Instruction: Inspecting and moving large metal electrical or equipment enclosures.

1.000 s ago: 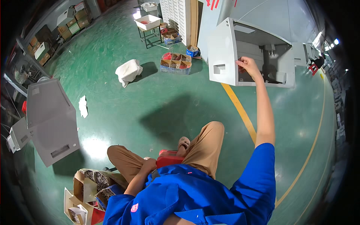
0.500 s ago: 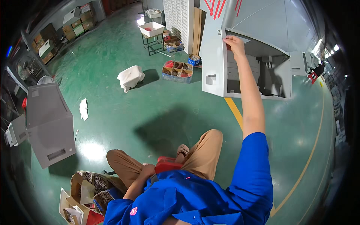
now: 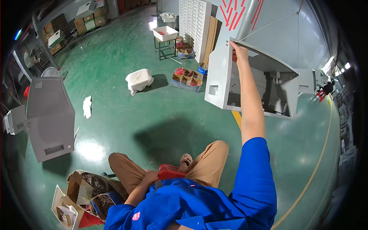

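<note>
My right hand (image 3: pixel 239 55) is closed over the upper left edge of a grey metal cabinet (image 3: pixel 218 71), my arm stretched far forward. The cabinet's open front faces me, showing a hollow inside with small fittings and shadow. A thin cord (image 3: pixel 276 23) runs up from its top. My left hand (image 3: pixel 150 177) lies low at my lap, beside my left thigh and a red plastic seat (image 3: pixel 170 171); its fingers are mostly hidden.
Boxes of small metal parts (image 3: pixel 96 184) stand by my left knee. Another grey cabinet (image 3: pixel 51 115) is at left. Ahead are a cloth-covered stool (image 3: pixel 138 80), a divided parts box (image 3: pixel 187 79) and a white basin (image 3: pixel 165 33) on a stand.
The view has rolled a little. Against the background, the cabinet has shifted left and nearer, with my right hand still on its edge. My left hand stays at my lap.
</note>
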A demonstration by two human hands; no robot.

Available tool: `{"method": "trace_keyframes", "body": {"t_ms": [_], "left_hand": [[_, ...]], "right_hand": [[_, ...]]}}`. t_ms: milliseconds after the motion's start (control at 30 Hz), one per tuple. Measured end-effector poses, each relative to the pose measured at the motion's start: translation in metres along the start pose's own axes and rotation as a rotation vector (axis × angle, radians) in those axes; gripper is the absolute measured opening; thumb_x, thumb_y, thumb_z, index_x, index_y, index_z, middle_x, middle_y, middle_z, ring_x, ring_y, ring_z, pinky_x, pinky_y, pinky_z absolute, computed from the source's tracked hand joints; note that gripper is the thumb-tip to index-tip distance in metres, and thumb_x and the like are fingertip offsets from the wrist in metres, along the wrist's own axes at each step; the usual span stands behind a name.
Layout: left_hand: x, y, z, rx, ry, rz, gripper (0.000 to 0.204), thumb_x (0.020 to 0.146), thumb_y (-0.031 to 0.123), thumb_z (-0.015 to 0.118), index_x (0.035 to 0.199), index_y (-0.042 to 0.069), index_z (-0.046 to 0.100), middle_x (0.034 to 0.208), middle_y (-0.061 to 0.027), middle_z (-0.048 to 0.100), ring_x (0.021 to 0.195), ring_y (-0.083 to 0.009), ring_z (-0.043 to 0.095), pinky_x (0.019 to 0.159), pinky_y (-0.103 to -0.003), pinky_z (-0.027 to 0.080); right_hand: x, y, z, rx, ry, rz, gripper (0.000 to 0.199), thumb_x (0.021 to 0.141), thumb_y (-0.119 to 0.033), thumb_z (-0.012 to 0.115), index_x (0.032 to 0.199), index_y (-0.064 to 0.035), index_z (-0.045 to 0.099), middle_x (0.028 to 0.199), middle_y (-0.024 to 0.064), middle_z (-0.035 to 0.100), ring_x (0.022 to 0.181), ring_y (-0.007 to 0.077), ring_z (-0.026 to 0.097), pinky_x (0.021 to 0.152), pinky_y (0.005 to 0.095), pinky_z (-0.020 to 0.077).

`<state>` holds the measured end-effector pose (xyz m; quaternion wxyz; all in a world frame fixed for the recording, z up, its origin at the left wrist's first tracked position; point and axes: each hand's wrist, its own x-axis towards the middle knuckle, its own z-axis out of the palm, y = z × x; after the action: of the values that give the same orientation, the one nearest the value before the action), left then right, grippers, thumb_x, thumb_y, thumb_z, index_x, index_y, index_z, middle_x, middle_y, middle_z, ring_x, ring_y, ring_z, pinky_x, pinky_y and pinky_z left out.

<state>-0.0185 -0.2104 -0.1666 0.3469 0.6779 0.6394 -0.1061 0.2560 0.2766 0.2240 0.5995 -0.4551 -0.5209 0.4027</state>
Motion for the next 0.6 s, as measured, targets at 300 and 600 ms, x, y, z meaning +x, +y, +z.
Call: {"method": "trace_keyframes", "body": {"t_ms": [300, 600], "left_hand": [[-0.004, -0.001, -0.001, -0.058, 0.028, 0.034, 0.029, 0.069, 0.027, 0.051, 0.081, 0.004, 0.063, 0.087, -0.0189, 0.06, 0.083, -0.0332, 0.058, 0.071, -0.043, 0.046], [-0.008, 0.009, -0.009, -0.015, 0.04, -0.005, 0.025, 0.071, 0.019, 0.048, 0.083, 0.003, 0.063, 0.088, -0.0178, 0.061, 0.083, -0.0321, 0.058, 0.071, -0.043, 0.046]], "right_hand": [[-0.02, -0.026, 0.015, -0.253, 0.013, 0.07, 0.049, 0.062, -0.047, 0.068, 0.057, -0.0005, 0.053, 0.05, 0.0051, 0.052, 0.038, 0.0138, 0.049, 0.037, 0.0255, 0.0397], [-0.039, -0.041, 0.024, -0.503, -0.053, 0.054, 0.063, 0.068, -0.06, 0.056, 0.057, 0.0018, 0.051, 0.047, 0.0085, 0.048, 0.034, 0.0158, 0.046, 0.033, 0.0254, 0.0356]]}}
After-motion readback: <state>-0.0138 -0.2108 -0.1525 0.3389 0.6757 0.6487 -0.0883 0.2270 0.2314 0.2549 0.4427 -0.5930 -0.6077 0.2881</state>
